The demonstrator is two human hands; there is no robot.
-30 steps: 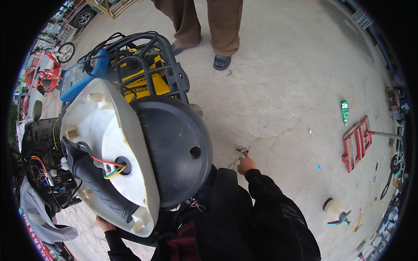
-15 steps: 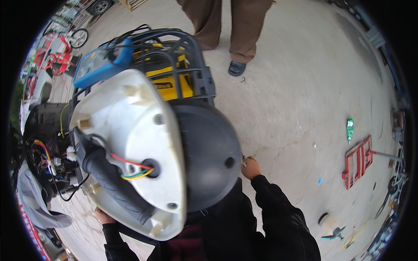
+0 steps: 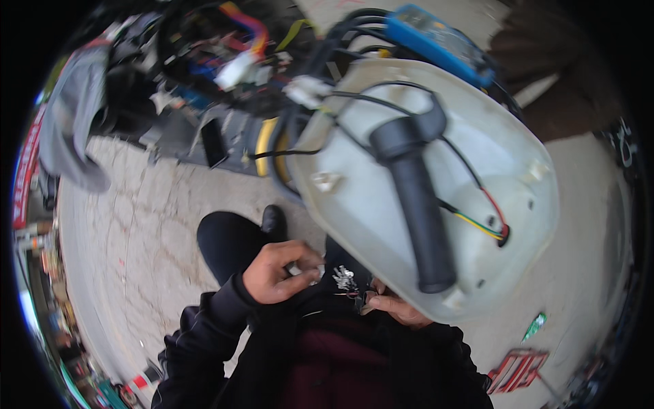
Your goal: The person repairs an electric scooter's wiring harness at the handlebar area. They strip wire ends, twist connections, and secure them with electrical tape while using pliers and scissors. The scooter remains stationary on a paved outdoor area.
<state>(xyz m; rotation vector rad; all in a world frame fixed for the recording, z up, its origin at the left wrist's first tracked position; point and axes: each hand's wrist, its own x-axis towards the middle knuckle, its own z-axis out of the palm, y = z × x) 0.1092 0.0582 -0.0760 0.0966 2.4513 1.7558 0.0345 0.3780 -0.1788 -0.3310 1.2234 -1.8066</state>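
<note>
Low before my body, my left hand [image 3: 279, 273] is curled, with something small and whitish at its fingertips that I cannot make out. Beside it, my right hand [image 3: 402, 307] pinches a small dark piece joined to a bunch of silver keys [image 3: 345, 278]; blur hides the details. Part of the right hand lies under the rim of a white plastic shell [image 3: 504, 157]. In this upturned shell rests a black throttle grip [image 3: 419, 218] with a cable. Red, green and yellow wires [image 3: 477, 225] enter a hole in the shell.
Loose wiring and a white connector [image 3: 238, 68] fill the vehicle's opened body. A black phone [image 3: 213, 143] lies on it, and grey cloth [image 3: 75, 129] hangs left. Behind the shell is a blue box [image 3: 436, 44]. Another person's brown trousers [image 3: 572, 82] and a red metal frame [image 3: 519, 370] are at right.
My view has swung left, so the shell appears farther right. Both hands have come together before my body; the left has left the shell's edge. The keys now show.
</note>
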